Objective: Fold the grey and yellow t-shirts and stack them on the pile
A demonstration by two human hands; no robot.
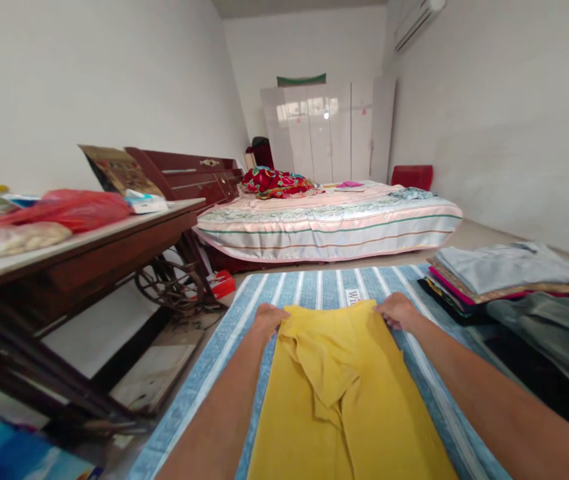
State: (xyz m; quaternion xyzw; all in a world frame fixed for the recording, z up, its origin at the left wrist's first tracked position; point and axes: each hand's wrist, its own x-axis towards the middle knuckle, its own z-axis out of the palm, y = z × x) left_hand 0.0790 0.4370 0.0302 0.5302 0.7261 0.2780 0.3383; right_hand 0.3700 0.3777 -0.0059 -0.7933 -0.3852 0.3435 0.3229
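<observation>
Yellow trousers lie stretched out on a blue-and-white striped cloth, waistband away from me and legs running toward me past the lower edge of the view. My left hand is closed on the left corner of the waistband. At the opposite corner, my right hand pinches the waistband too. The fabric is rumpled around the crotch, with a loose fold in the middle. Part of a white printed label shows on the striped cloth just beyond the waistband.
To the right sits a stack of folded clothes, with grey-green and black garments nearer me. A bed stands beyond the striped cloth. On the left is a sewing-machine table bearing a red plastic bag. A blue package lies below it.
</observation>
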